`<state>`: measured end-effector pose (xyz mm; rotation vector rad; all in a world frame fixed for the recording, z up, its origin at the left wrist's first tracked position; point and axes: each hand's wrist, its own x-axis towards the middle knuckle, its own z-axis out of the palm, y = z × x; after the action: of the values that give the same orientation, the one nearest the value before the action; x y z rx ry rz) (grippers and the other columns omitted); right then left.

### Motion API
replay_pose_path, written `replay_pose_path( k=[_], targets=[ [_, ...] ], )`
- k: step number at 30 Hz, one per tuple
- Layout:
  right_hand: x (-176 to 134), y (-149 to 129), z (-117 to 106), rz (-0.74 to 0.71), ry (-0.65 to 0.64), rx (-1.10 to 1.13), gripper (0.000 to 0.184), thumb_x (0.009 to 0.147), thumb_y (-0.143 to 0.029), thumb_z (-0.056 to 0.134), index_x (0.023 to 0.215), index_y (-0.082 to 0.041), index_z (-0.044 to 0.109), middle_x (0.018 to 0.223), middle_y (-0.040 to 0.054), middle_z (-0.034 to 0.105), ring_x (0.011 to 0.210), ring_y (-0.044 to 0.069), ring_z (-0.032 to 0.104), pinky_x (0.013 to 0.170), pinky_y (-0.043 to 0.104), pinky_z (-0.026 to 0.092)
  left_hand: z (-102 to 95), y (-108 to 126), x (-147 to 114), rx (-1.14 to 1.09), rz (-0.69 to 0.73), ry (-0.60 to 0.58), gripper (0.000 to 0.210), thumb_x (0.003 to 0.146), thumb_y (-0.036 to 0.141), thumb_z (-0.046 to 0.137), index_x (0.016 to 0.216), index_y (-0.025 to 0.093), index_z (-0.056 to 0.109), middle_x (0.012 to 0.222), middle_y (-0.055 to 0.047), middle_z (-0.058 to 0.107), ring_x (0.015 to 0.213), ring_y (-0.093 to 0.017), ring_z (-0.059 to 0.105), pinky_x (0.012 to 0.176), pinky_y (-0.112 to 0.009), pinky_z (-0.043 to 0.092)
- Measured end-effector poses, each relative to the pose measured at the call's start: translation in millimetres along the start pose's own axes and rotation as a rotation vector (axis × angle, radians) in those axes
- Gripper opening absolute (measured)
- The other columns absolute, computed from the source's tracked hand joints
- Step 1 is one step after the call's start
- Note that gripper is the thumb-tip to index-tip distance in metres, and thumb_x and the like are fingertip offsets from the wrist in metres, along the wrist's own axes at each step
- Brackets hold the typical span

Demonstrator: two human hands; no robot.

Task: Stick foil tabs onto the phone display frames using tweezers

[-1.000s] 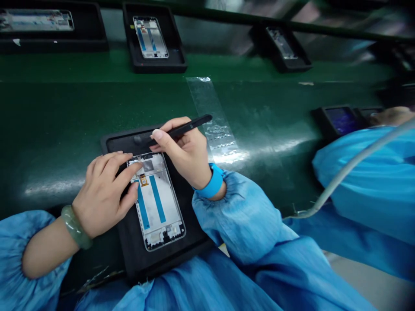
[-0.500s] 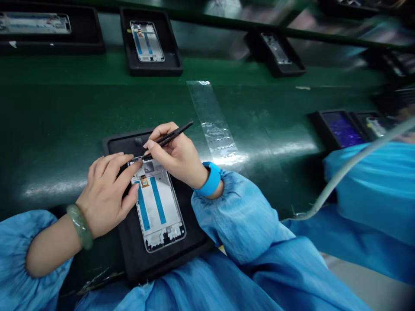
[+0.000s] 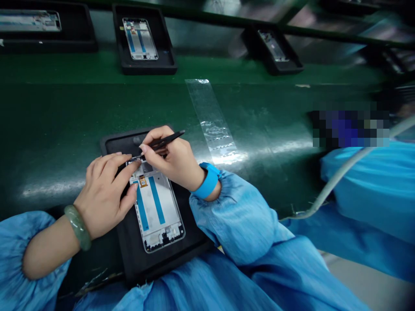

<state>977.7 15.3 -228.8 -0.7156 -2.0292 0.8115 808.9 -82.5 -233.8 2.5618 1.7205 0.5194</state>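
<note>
A phone frame (image 3: 151, 203) with two blue strips and a small orange flex connector lies face down in a black tray (image 3: 129, 263). My left hand (image 3: 105, 190) steadies its upper left corner, the index finger pressed near the top edge and the thumb along the left side. Black tweezers (image 3: 171, 137) are pinched in my right hand (image 3: 173, 157), angled down towards the top of the frame. Fingers hide the tweezers' tips and part of the frame's upper end, so I cannot tell whether the tips grip anything.
A clear plastic strip (image 3: 214, 125) lies on the green bench (image 3: 275, 112) beyond my right hand. Further black trays with phone frames stand along the back, one of them (image 3: 149, 65) at upper left. At right are a co-worker's blue sleeve (image 3: 372, 181) and a pale cable (image 3: 337, 177).
The tweezers and my right hand have shifted slightly left and down, and the tweezers lie a little flatter. My left hand stays on the phone frame. The whole view has moved slightly.
</note>
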Motion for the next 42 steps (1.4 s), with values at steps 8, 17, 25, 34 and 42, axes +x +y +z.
replay_pose_path(
  k=[8, 17, 25, 34, 42],
  targets=[
    [-1.1, -2.0, 0.0, -0.102, 0.046, -0.113, 0.003, 0.084, -0.015, 0.055, 0.085, -0.017, 0.054, 0.085, 0.0002, 0.063, 0.078, 0.009, 0.061, 0.072, 0.02, 0.05, 1.2, -0.4, -0.4, -0.01, 0.007, 0.01, 0.038, 0.088, 0.027, 0.045, 0.124, 0.014, 0.049, 0.123, -0.015, 0.05, 0.118, -0.033, 0.043, 0.097, -0.054, 0.038],
    [-1.5, -4.1, -0.6, -0.037, 0.014, -0.038, 0.005, 0.086, -0.022, 0.057, 0.085, -0.018, 0.055, 0.083, -0.0009, 0.062, 0.071, 0.007, 0.06, 0.065, 0.018, 0.05, 1.5, 0.2, -0.3, -0.011, 0.002, 0.02, 0.038, 0.088, 0.027, 0.045, 0.124, 0.015, 0.049, 0.123, -0.014, 0.05, 0.118, -0.033, 0.043, 0.097, -0.054, 0.038],
    [-2.2, -5.7, 0.4, -0.047, 0.013, -0.038, 0.007, 0.086, -0.025, 0.057, 0.086, -0.017, 0.057, 0.084, -0.0003, 0.063, 0.074, 0.008, 0.061, 0.066, 0.018, 0.051, 1.9, 0.3, -0.3, -0.005, 0.002, 0.019, 0.038, 0.088, 0.027, 0.045, 0.124, 0.015, 0.049, 0.123, -0.014, 0.05, 0.118, -0.033, 0.044, 0.095, -0.054, 0.039],
    [-3.3, -4.9, 0.8, -0.089, 0.0, -0.112, 0.006, 0.087, -0.025, 0.057, 0.086, -0.019, 0.057, 0.086, 0.0002, 0.065, 0.083, 0.011, 0.063, 0.075, 0.023, 0.051, 1.2, 1.7, 1.0, -0.01, 0.007, 0.037, 0.036, 0.088, 0.027, 0.044, 0.122, 0.013, 0.051, 0.12, -0.015, 0.051, 0.117, -0.034, 0.044, 0.094, -0.055, 0.04],
    [-4.8, -4.0, 0.4, -0.128, -0.009, -0.131, 0.006, 0.087, -0.026, 0.056, 0.086, -0.02, 0.057, 0.085, 0.0008, 0.066, 0.082, 0.011, 0.063, 0.075, 0.024, 0.052, 1.9, 1.7, 1.0, -0.006, 0.006, 0.04, 0.037, 0.088, 0.027, 0.044, 0.122, 0.013, 0.051, 0.121, -0.015, 0.051, 0.117, -0.034, 0.044, 0.095, -0.055, 0.04]
  ],
)
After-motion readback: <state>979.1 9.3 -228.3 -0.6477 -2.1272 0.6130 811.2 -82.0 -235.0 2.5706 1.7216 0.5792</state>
